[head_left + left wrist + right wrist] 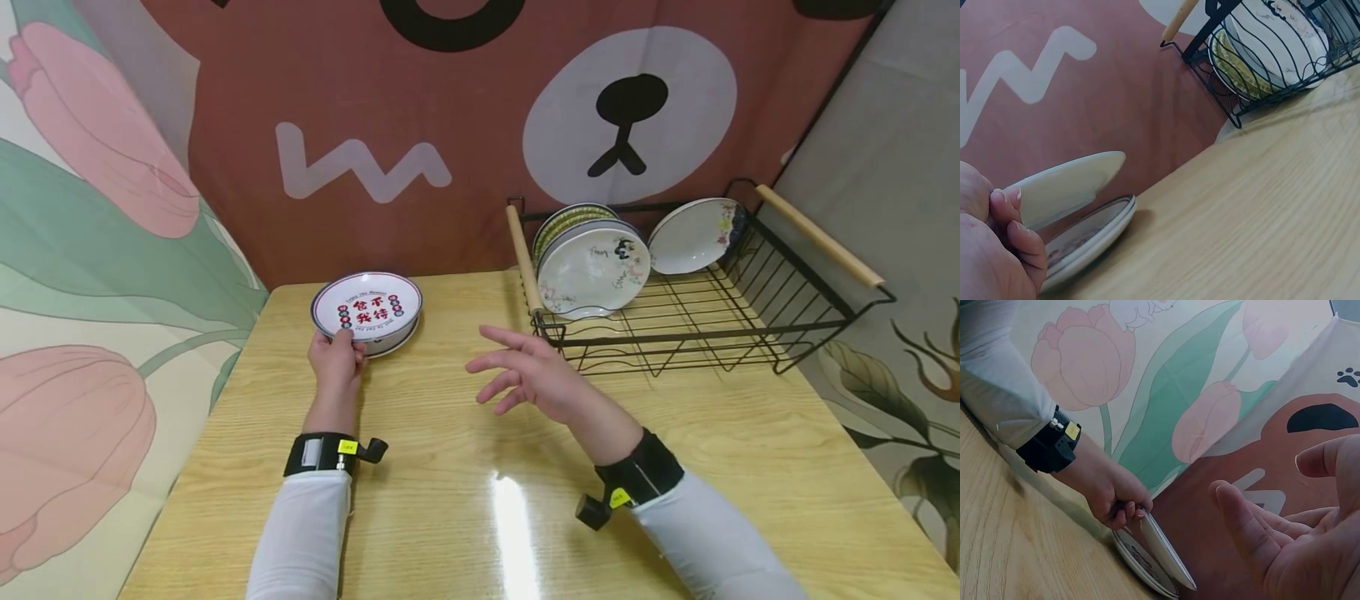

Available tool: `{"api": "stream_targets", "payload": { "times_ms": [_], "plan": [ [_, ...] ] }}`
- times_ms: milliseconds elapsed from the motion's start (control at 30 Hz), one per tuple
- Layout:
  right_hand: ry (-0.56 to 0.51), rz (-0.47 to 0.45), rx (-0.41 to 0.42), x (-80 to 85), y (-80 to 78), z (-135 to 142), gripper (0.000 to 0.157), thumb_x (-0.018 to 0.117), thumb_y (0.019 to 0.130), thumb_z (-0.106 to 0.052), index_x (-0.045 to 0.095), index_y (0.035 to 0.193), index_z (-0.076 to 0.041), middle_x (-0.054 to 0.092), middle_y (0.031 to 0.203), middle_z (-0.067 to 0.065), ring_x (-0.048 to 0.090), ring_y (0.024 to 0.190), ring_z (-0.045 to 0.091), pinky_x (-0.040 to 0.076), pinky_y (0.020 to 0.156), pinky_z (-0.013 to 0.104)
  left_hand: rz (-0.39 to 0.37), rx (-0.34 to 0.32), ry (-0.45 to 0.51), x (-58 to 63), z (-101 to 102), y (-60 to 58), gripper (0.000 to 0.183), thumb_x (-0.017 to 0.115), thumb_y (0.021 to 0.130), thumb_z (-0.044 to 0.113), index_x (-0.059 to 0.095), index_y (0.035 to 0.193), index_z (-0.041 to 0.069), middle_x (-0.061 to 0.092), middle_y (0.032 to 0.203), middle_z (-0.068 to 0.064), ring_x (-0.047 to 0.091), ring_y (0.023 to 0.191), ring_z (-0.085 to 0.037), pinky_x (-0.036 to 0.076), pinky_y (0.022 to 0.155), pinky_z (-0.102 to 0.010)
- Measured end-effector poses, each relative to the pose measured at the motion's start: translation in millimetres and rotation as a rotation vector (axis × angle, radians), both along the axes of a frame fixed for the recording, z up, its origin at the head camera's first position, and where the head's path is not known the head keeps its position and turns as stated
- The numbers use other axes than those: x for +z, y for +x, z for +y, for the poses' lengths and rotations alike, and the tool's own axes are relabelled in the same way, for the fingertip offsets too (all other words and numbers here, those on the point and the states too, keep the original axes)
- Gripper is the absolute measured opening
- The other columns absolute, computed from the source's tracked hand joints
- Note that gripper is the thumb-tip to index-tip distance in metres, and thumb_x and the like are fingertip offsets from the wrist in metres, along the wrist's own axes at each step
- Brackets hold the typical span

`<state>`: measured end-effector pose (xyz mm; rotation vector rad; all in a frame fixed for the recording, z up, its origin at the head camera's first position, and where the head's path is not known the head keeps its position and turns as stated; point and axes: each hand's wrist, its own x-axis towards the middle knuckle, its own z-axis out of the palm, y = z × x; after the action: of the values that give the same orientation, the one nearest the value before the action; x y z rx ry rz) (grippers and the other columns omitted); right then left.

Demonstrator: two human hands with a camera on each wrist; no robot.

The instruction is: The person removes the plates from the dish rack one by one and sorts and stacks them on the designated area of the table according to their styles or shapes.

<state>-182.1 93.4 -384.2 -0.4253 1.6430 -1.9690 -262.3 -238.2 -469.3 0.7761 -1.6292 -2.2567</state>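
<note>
My left hand pinches the near rim of a white plate with a blue edge and red characters. In the left wrist view this plate is tilted over a second plate, with a gap between them at the far side. That lower plate lies on the table at the back left. My right hand hovers in the air left of the dish rack, fingers spread, holding nothing. From the right wrist view, its thumb and fingers stand apart.
A black wire dish rack with wooden handles stands at the back right. Several plates lean at its left end, and a white dish leans at its back. A curtain with a bear print hangs behind the wooden table.
</note>
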Motion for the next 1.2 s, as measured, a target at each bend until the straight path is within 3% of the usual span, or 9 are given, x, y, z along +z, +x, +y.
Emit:
{"api": "stream_targets", "payload": {
  "times_ms": [167, 567, 867, 1200],
  "plan": [
    [0.005, -0.004, -0.001, -1.1, -0.5, 0, 0.059, 0.051, 0.106, -0.020, 0.032, 0.162, -0.014, 0.070, 0.130, 0.019, 0.078, 0.082, 0.018, 0.064, 0.066, 0.032, -0.022, 0.003, -0.012, -5.2, 0, -1.0, 0.044, 0.051, 0.103, 0.012, 0.051, 0.147, 0.017, 0.061, 0.070, 0.001, 0.052, 0.048, -0.006, 0.042, 0.044, -0.020],
    [0.001, -0.003, -0.006, -2.1, -0.9, 0, 0.060, 0.050, 0.106, -0.019, 0.031, 0.162, -0.015, 0.062, 0.137, 0.031, 0.078, 0.082, 0.019, 0.064, 0.065, 0.032, -0.064, 0.009, -0.026, -14.8, -5, -3.2, 0.042, 0.052, 0.103, 0.015, 0.053, 0.145, 0.017, 0.060, 0.063, 0.004, 0.050, 0.045, -0.005, 0.042, 0.043, -0.021],
    [-0.009, -0.017, 0.000, -3.7, -1.1, 0, 0.061, 0.050, 0.105, -0.018, 0.031, 0.163, -0.017, 0.073, 0.122, 0.014, 0.078, 0.081, 0.019, 0.064, 0.065, 0.033, -0.080, -0.010, -0.015, -19.0, -7, -3.8, 0.048, 0.051, 0.104, 0.015, 0.045, 0.151, 0.017, 0.058, 0.064, 0.004, 0.048, 0.045, -0.005, 0.040, 0.042, -0.021],
    [0.001, 0.002, 0.017, -5.6, -1.1, 0, 0.062, 0.052, 0.104, -0.020, 0.031, 0.162, -0.017, 0.072, 0.122, 0.016, 0.077, 0.082, 0.019, 0.064, 0.065, 0.032, -0.138, -0.048, -0.043, -19.9, -11, -4.6, 0.051, 0.051, 0.104, 0.016, 0.041, 0.154, 0.019, 0.055, 0.061, 0.005, 0.046, 0.044, -0.006, 0.037, 0.041, -0.022]
  ]
}}
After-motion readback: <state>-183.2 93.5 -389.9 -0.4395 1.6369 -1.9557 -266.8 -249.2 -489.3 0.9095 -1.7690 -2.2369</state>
